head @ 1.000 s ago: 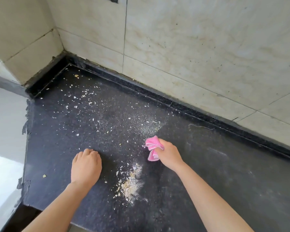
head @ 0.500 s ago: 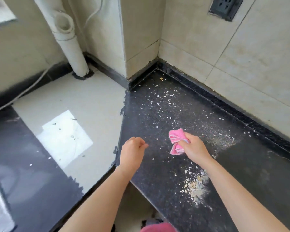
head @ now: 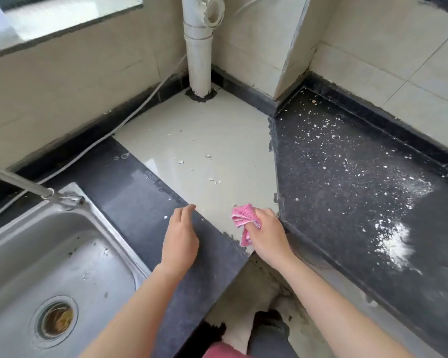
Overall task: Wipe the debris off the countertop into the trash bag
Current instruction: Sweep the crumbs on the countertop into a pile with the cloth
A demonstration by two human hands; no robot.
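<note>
So the right hand (head: pixel 267 233) has a pink cloth (head: pixel 245 218) scrunched in its fingers over the pale corner tile (head: pixel 217 130). The left hand (head: pixel 180 239) is beside it, loose-fingered and holding nothing. The debris (head: pixel 395 240), white crumbs plus a powder heap, sits on the black countertop (head: pixel 437 254) right of both hands. The steel sink (head: pixel 23 249) on the left has a few specks in it.

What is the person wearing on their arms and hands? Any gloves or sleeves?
Nothing that shows. The left hand and right hand have no gloves, rings or bracelets. The left forearm and right forearm are bare, with no sleeve, watch or markings in view.
</note>
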